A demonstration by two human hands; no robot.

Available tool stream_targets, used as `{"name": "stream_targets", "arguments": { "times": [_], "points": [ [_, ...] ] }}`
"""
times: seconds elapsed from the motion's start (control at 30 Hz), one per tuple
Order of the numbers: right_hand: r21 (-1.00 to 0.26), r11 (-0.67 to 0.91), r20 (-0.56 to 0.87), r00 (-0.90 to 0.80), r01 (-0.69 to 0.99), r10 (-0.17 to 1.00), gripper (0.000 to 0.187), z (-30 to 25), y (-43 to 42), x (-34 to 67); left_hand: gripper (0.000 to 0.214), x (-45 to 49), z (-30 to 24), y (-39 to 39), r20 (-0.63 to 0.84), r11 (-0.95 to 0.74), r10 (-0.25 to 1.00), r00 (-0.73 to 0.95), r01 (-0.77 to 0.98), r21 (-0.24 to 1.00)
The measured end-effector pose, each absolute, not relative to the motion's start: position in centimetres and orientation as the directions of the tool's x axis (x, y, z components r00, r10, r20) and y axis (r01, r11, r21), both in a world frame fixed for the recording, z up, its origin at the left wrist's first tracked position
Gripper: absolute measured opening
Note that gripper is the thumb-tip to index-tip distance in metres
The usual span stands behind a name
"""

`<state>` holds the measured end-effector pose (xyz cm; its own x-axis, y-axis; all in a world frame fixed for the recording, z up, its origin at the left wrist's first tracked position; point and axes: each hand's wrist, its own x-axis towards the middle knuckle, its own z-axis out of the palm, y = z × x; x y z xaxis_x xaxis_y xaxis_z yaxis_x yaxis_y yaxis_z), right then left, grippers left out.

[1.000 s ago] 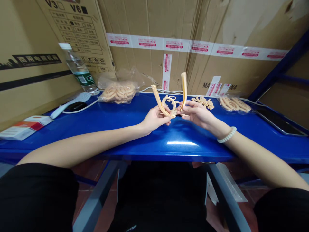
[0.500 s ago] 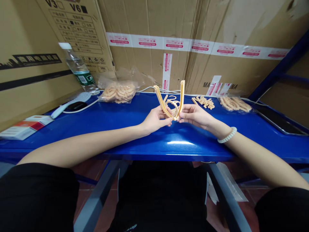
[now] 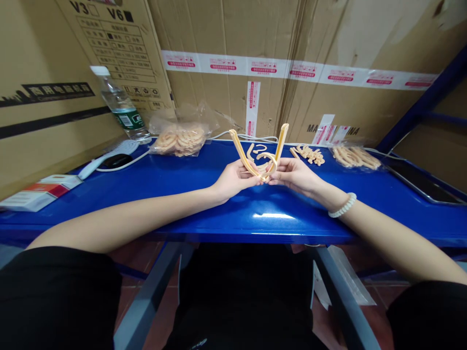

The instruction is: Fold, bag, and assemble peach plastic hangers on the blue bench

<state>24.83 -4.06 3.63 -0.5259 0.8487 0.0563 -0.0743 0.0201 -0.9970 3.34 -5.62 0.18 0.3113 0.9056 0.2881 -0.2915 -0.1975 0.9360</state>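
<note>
Both my hands meet over the middle of the blue table [image 3: 204, 214]. My left hand [image 3: 233, 179] pinches the lower end of a long beige plastic arm [image 3: 241, 154] that slants up to the left. My right hand [image 3: 294, 176] pinches a second beige arm [image 3: 280, 141] slanting up to the right. The two arms join at my fingertips in a V, with a curved beige hook piece [image 3: 268, 158] between them. Loose hook pieces [image 3: 258, 148] lie on the table just behind.
A clear bag of beige parts [image 3: 180, 137] sits at the back left, beside a water bottle [image 3: 120, 106] and a white brush [image 3: 109, 156]. More beige parts [image 3: 310, 154] and a second bag [image 3: 353, 156] lie at the right. Cardboard boxes [image 3: 328, 48] wall the back. A dark tablet [image 3: 419, 182] lies far right.
The right arm piece has dropped lower and tilted outward to the right, widening the V. Both hands stay at the joint.
</note>
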Motion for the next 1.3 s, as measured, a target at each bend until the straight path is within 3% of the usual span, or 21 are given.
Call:
{"name": "stream_targets", "arguments": {
  "times": [0.37,0.8,1.3],
  "points": [
    [-0.995,0.061,0.089,-0.490,-0.074,0.867,0.038,3.45,-3.65,24.87,0.047,3.14,0.36,-5.30,0.208,-0.079,0.914,0.349,-0.349,0.934],
    [-0.992,0.104,0.125,-0.483,-0.070,0.866,0.037,3.33,-3.74,24.89,0.041,3.10,0.48,-5.39,0.205,-0.071,0.906,0.370,-0.344,0.936],
    [-0.945,0.325,0.298,-0.480,-0.028,0.825,0.034,3.90,-4.42,24.45,0.044,3.36,0.79,-5.88,0.182,-0.066,0.930,0.320,-0.340,0.938]
  ]
}}
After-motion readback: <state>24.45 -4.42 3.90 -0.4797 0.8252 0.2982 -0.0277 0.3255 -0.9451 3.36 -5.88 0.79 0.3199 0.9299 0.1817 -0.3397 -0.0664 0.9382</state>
